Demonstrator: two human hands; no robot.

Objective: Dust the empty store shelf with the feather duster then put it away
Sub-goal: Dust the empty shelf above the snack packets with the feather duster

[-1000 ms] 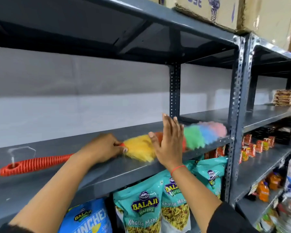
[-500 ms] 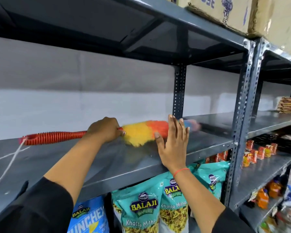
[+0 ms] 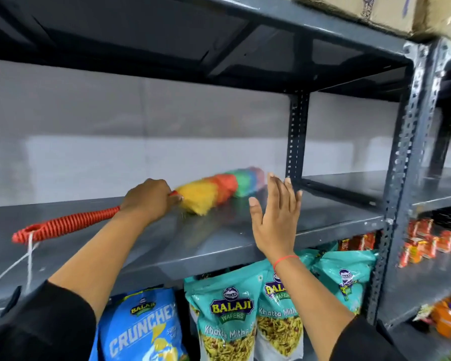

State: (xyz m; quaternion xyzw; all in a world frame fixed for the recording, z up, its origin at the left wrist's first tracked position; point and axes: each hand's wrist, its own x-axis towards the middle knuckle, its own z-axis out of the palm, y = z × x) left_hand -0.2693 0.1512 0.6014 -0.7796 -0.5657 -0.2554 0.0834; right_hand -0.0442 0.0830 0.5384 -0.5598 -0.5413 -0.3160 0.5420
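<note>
A rainbow feather duster [image 3: 216, 191] lies across the empty grey metal shelf [image 3: 219, 241], its fluffy head pointing right toward the back and blurred. My left hand [image 3: 149, 199] grips it where the ribbed red handle [image 3: 65, 226] meets the head. A white cord [image 3: 16, 267] hangs from the handle's end. My right hand [image 3: 274, 220] is raised above the shelf's front edge, fingers spread and upright, holding nothing, just right of the duster head.
Snack bags [image 3: 229, 316] hang under the shelf. A slotted steel upright [image 3: 404, 178] stands at the right, with another at the back [image 3: 296, 136]. Small red packets [image 3: 427, 241] fill the right-hand bay. Cardboard boxes [image 3: 391, 9] sit on top.
The duster has swung from the shelf's front edge toward the back wall, its head now further in. My left hand moved with it; my right hand stayed raised near the front.
</note>
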